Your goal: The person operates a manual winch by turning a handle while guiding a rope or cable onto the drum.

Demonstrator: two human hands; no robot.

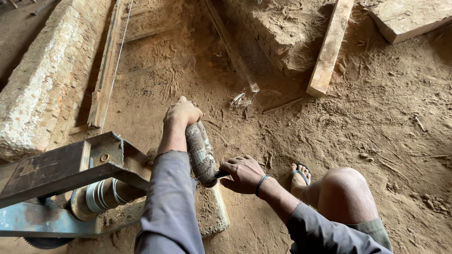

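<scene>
My left hand grips the far end of a dusty grey cylinder that lies along my forearm. My right hand is closed on a dark stub or handle at the cylinder's near end. A dark band sits on my right wrist. Both arms wear grey sleeves. The cylinder rests over a pale stone block on the dirt floor, beside a rusty metal frame.
A spool wound with thin wire sits under the frame. My bare knee and sandalled foot are at the right. Wooden planks, a concrete kerb, a taut string and scattered shavings lie on the sandy ground.
</scene>
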